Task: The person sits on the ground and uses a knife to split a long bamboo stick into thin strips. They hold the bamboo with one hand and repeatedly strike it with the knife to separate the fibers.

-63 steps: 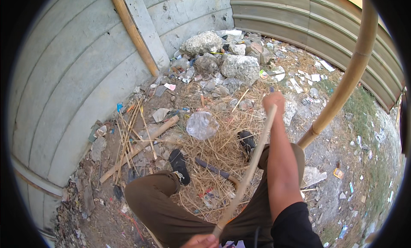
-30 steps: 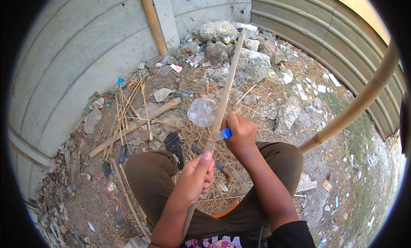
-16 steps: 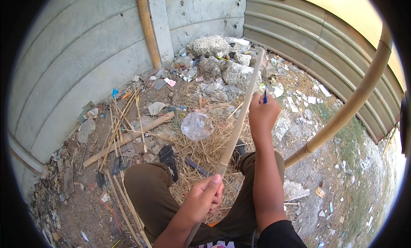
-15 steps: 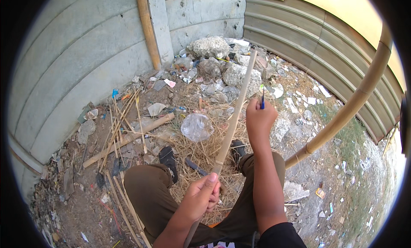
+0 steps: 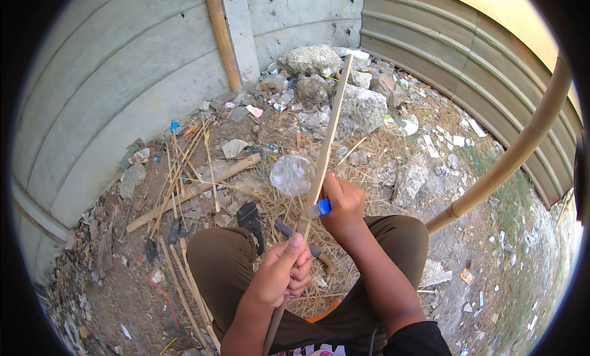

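My left hand point(image 5: 284, 271) is closed around the lower part of a long, flat bamboo strip point(image 5: 332, 128), thumb on top. The strip slants up and away from my lap toward the rocks. Just above that hand, my right hand point(image 5: 343, 202) is closed on a blue cutter knife point(image 5: 323, 206). The knife's front end lies across the strip, touching it; most of its handle is hidden in my fingers, and the cutting edge cannot be made out. Beneath the strip, between my legs, a tool with a dark blade-like part and a brown handle point(image 5: 326, 261) lies on bamboo shavings.
Thin bamboo strips point(image 5: 184, 153) and a thicker bamboo piece point(image 5: 195, 193) lie at left. A clear plastic bag point(image 5: 291, 174) sits ahead. A bent bamboo pole point(image 5: 510, 162) rises at right. Rocks point(image 5: 362, 107), a concrete wall point(image 5: 129, 79) and a corrugated metal fence point(image 5: 455, 61) stand beyond.
My right hand has come down and left along the strip, bringing the knife from its far part to just above my left hand. The strip's far end has swung left. A thin sliver now shows beyond.
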A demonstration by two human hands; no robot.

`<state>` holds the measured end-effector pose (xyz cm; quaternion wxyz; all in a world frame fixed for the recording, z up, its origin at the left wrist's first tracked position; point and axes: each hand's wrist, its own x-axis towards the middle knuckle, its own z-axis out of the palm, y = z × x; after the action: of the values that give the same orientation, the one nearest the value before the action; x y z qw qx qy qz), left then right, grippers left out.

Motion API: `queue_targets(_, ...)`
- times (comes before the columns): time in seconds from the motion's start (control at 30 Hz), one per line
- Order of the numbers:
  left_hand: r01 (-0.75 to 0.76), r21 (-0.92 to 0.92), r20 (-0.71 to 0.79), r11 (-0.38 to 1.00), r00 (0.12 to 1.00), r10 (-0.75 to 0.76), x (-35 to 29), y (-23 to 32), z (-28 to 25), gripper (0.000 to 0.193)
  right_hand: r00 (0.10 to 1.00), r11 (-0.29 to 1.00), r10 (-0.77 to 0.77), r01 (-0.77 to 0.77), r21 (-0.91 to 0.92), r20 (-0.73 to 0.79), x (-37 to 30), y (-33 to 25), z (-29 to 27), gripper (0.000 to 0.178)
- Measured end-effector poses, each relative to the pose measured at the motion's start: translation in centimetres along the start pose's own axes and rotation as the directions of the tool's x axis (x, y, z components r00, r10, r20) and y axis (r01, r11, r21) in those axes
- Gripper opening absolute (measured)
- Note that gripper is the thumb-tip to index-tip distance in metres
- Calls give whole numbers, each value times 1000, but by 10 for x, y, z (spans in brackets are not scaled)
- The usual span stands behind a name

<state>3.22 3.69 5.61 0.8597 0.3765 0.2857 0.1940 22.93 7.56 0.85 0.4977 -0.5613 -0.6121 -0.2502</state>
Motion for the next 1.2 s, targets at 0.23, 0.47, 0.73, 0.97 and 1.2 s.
queue_targets(0.23,-8,-20,-23,1000,1000,8,-2,3,6,46,996,995,-62,57,-80,-68,23,8,0,22)
queue_targets(0.47,6,12,9,1000,1000,-6,-7,-6,20,45,942,952,255,-284,-111,-218,55,44,-9,18)
queue_targets(0.73,30,-29,53,999,998,-28,-5,-3,4,45,897,899,423,-434,66,131,27,19,0,19)
queue_targets(0.97,26,55,74,998,997,-30,-5,-14,17,44,965,904,174,-236,-356,-199,54,69,-20,14)
queue_targets(1.2,177,123,199,976,960,-199,-1,-48,28,43,572,514,639,-815,-269,-513,114,196,-101,24)
